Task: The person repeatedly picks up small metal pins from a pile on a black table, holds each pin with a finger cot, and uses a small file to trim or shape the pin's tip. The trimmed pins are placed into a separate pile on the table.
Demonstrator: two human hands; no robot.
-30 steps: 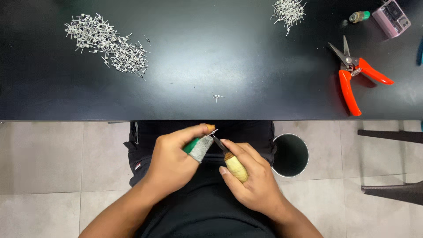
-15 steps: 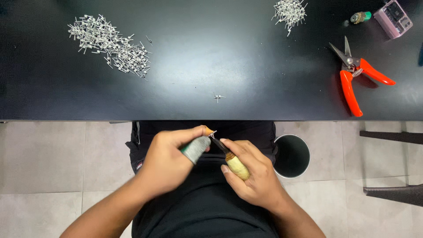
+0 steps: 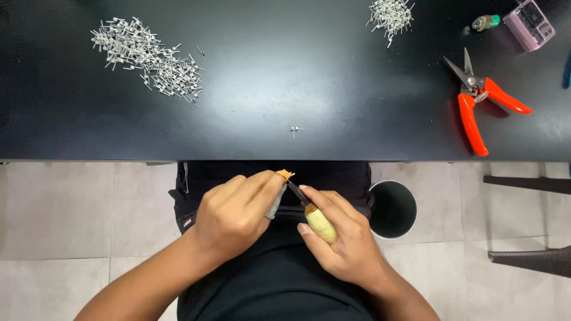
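My left hand (image 3: 235,214) is closed around a small grey piece (image 3: 275,203) over my lap, and its thumb wears an orange cover (image 3: 284,174). My right hand (image 3: 345,244) grips a small knife with a yellowish wooden handle (image 3: 320,224). The knife's dark blade (image 3: 296,193) points up and left, meeting the grey piece at my left thumb. Both hands sit just below the front edge of the black table (image 3: 285,89). Most of the grey piece is hidden by my fingers.
On the table lie a large heap of small metal pieces (image 3: 148,59) at the left, a smaller heap (image 3: 391,15) at the top, one loose piece (image 3: 294,129) near the front edge, orange-handled snips (image 3: 479,101), a pink box (image 3: 529,24). A round black bin (image 3: 392,209) stands on the tiled floor.
My left hand has turned a little, so less of the grey piece shows than a second ago. The knife stays against it. Nothing on the table has moved.
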